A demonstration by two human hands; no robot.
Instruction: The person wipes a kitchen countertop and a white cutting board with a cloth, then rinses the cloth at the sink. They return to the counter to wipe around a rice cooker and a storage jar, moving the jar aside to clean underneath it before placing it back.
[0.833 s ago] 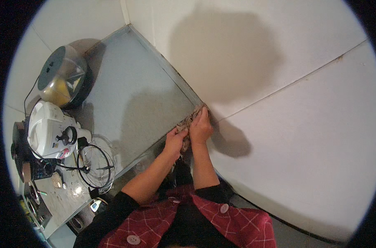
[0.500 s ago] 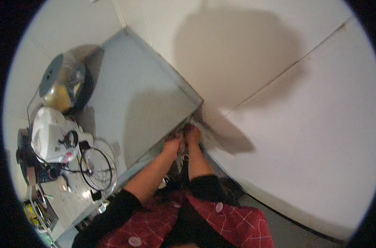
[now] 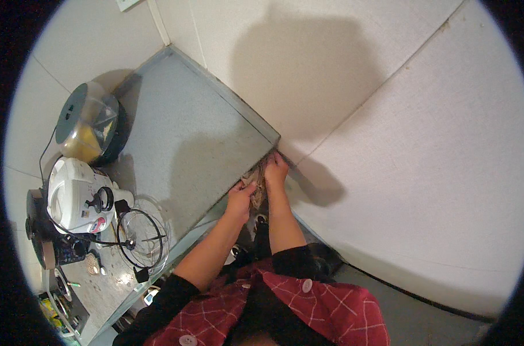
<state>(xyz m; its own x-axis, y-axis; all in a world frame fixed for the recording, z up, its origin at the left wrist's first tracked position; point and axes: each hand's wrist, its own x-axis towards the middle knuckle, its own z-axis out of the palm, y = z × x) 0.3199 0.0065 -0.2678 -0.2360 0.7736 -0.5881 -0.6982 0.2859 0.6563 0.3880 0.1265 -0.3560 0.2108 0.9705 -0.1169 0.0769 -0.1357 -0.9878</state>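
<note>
I see the black plug (image 3: 141, 275) near the surface's (image 3: 169, 109) front edge, left part: left sleeve (image 3: 158, 314) could snag it. By the surface's right corner, left hand (image 3: 240, 200) pinches the cloth (image 3: 258, 199), right hand (image 3: 276, 169) curled round its other side. Loose bunching could let it slip; metal edge could scrape knuckles.

A grey worktop (image 3: 175, 109) spreads from 10 o'clock almost to the centre, a narrow raised rim (image 3: 239, 108) along its wall side. A pale wall (image 3: 411, 196) fills the 3 o'clock side, crossed by a thin seam (image 3: 391, 83) slanting from between 1 and 2 o'clock toward the middle. Another pale wall (image 3: 95, 52) stands at 10 o'clock; upright trim (image 3: 159, 24) marks their corner at 11. A broad, rounded shadow (image 3: 308, 75) falls between 12 and 1. Glare (image 3: 123, 279) brightens the worktop at 8 o'clock. Grey floor (image 3: 388, 303) shows between 4 and 5.
</note>
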